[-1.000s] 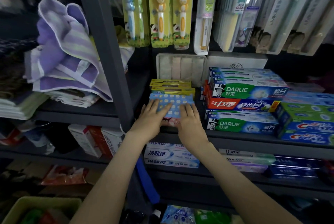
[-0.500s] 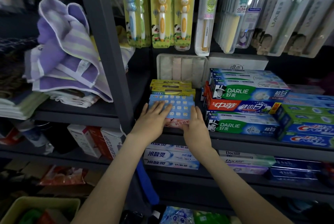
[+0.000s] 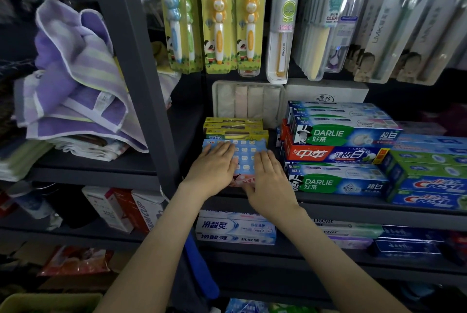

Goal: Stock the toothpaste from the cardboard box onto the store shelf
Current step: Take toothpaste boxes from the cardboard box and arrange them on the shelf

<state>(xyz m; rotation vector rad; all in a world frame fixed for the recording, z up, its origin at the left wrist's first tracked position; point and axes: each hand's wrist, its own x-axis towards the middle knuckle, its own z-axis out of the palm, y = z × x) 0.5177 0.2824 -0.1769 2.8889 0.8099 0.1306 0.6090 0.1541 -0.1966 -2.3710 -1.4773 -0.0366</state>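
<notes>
On the lower shelf, white-and-blue toothpaste boxes (image 3: 235, 230) lie stacked beneath the forearms. Above them, the left hand (image 3: 212, 171) and right hand (image 3: 269, 186) lie side by side, a little apart, fingers straight and flat on top of a blue patterned toothpaste box (image 3: 243, 153). That box sits at the front left of the store shelf (image 3: 353, 201), just beside a stack of Darlie toothpaste boxes (image 3: 346, 134) on its right. Yellow boxes (image 3: 235, 131) are stacked directly behind it. Children's toothbrushes (image 3: 219, 17) hang above, and a purple striped towel (image 3: 75, 72) lies in the left bay.
</notes>
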